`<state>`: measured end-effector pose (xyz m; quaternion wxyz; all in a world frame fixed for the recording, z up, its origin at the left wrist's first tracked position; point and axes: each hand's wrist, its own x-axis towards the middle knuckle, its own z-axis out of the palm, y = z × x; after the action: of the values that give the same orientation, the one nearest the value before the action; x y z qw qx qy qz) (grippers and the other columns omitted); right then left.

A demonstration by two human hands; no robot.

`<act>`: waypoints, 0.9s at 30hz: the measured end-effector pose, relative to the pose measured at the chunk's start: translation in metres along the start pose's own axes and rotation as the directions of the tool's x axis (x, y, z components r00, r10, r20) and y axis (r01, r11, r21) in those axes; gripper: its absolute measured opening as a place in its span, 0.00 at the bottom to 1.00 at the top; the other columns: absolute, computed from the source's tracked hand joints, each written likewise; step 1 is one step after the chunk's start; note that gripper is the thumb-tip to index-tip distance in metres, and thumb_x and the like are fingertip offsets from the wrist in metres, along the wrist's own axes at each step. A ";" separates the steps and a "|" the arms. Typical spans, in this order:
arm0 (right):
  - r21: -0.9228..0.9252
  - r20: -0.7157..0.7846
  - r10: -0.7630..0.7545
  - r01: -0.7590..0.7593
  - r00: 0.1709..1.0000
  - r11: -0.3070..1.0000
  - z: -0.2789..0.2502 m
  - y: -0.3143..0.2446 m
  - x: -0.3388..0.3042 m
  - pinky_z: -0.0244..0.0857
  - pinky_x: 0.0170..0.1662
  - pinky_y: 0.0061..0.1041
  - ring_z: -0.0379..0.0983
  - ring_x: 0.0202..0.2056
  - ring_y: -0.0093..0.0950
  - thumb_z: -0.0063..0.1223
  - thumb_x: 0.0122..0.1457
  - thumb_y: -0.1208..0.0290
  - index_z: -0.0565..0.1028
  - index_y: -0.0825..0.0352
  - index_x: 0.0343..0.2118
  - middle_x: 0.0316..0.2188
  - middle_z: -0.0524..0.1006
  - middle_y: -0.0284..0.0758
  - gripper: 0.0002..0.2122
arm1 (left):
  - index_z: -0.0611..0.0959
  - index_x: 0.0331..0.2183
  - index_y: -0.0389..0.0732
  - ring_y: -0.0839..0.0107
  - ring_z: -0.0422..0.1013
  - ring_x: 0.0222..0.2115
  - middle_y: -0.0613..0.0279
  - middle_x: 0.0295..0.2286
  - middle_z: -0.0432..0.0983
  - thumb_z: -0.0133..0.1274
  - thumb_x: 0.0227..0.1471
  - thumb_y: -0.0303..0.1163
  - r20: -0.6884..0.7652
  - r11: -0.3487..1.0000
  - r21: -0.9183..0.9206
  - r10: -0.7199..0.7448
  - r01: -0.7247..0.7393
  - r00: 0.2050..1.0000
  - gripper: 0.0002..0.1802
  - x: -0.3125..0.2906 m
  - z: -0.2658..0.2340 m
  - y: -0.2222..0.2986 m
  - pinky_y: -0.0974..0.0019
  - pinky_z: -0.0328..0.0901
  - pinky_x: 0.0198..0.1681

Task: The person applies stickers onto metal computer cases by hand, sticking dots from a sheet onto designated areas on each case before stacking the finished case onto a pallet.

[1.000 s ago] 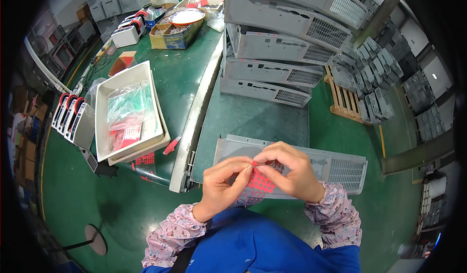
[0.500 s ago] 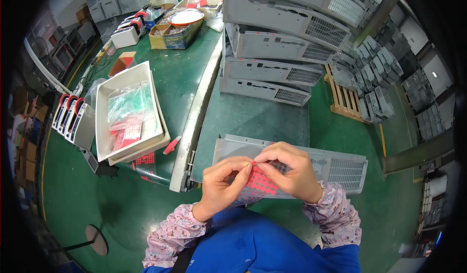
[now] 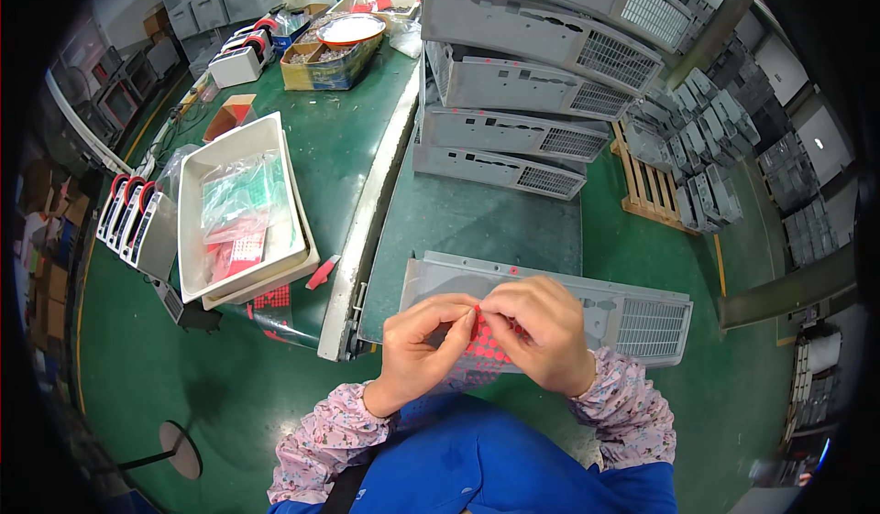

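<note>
A sheet of red round stickers (image 3: 486, 346) hangs from my fingers over a grey metal panel (image 3: 596, 299). My left hand (image 3: 422, 340) pinches the sheet's upper edge between thumb and forefinger. Right beside it, the closed thumb and forefinger of my right hand (image 3: 541, 331) meet at the same edge, where a bit of red shows at the tips. This looks like a single sticker, mostly hidden by the fingers. The panel lies flat beyond my hands, with a slotted grille at its right end and a small red dot near its far edge.
Tall grey panels (image 3: 513, 83) are stacked at the far end of the bench (image 3: 486, 225). On the green table to the left stand nested white trays (image 3: 188, 230) with bagged sheets, a red-handled cutter (image 3: 323, 273) and a divided box (image 3: 316, 79). A wooden pallet (image 3: 646, 184) sits on the floor at right.
My right hand has turned slightly inward and its fingers curl more over the sheet, covering more of the sticker rows. My left hand has stayed nearly still.
</note>
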<state>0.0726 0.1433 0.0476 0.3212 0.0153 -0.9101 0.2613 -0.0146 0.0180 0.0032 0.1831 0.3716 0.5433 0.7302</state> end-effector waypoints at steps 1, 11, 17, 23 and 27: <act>-0.007 0.012 -0.005 0.005 1.000 1.000 0.001 0.000 0.000 0.61 0.27 0.25 0.69 0.24 0.31 0.55 0.38 0.82 0.71 0.68 0.25 0.23 0.73 0.35 0.09 | 0.76 0.26 0.28 0.79 0.69 0.23 0.55 0.29 0.74 0.48 0.44 0.17 -0.006 1.000 -0.009 0.018 -0.018 1.000 0.03 0.000 0.000 0.000 0.78 0.65 0.24; -0.396 0.069 -0.389 0.383 0.919 0.835 0.006 0.002 -0.006 0.62 0.27 0.23 0.70 0.26 0.28 0.51 0.38 0.74 0.72 0.70 0.29 0.28 0.73 0.38 0.12 | 0.76 0.27 0.29 0.76 0.70 0.26 0.54 0.29 0.74 0.48 0.44 0.17 0.014 1.000 0.024 0.007 -0.007 1.000 0.04 0.002 -0.005 0.003 0.77 0.66 0.26; -0.289 0.123 -0.373 0.393 0.920 0.873 -0.002 0.006 -0.003 0.63 0.30 0.23 0.70 0.28 0.28 0.53 0.38 0.75 0.72 0.69 0.28 0.29 0.74 0.37 0.11 | 0.76 0.27 0.30 0.75 0.70 0.27 0.53 0.31 0.74 0.48 0.45 0.18 0.016 1.000 0.003 -0.024 0.024 1.000 0.04 0.002 -0.007 0.003 0.76 0.65 0.28; 0.105 0.116 0.096 -0.109 0.989 0.989 -0.013 0.019 0.020 0.61 0.30 0.21 0.68 0.26 0.26 0.51 0.43 0.82 0.71 0.68 0.26 0.26 0.72 0.35 0.06 | 0.77 0.27 0.29 0.77 0.70 0.25 0.51 0.29 0.74 0.47 0.44 0.17 0.056 0.995 0.074 0.068 -0.072 0.996 0.04 -0.002 -0.004 0.000 0.79 0.64 0.26; 0.231 0.269 0.259 -0.323 0.928 0.918 -0.001 0.026 0.029 0.61 0.27 0.22 0.66 0.24 0.26 0.50 0.46 0.79 0.70 0.68 0.25 0.23 0.68 0.34 0.03 | 0.77 0.26 0.30 0.75 0.71 0.24 0.50 0.28 0.75 0.49 0.42 0.17 0.093 0.969 0.172 0.161 -0.175 0.983 0.04 -0.005 -0.004 -0.001 0.77 0.65 0.25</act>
<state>0.0455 0.1702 0.0536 0.1643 -0.0467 -0.8889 0.4251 -0.0144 0.0130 -0.0001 0.1076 0.4596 0.5660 0.6759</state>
